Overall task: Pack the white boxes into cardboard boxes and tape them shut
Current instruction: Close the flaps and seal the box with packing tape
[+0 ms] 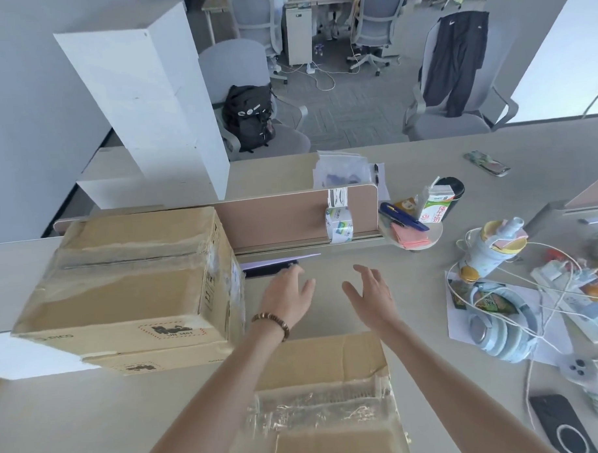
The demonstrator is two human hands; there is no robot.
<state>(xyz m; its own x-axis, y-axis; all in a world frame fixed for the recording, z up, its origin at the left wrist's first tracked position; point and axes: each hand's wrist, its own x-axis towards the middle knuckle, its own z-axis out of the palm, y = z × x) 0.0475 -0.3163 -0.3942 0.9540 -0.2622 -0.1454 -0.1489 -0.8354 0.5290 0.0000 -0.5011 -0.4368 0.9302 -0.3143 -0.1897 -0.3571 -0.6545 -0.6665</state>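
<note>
Both empty: left hand (288,299) and right hand (373,298), fingers spread, reaching forward. Left of them, taped brown cardboard carton (130,279), seemingly finished. Beneath forearms, another taped carton (326,405). Far beyond, tall white boxes (144,106) unpacked; tape roll (339,224) just ahead.

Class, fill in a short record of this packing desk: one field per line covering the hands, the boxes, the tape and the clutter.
left hand: open, over the desk, holding nothing
right hand: open, beside the left, holding nothing
taped box: closed, stacked on another box, left of the hands
near box: under the forearms, old tape on its flap
tape roll: against the divider
clutter: headphones, milk carton at right
</note>
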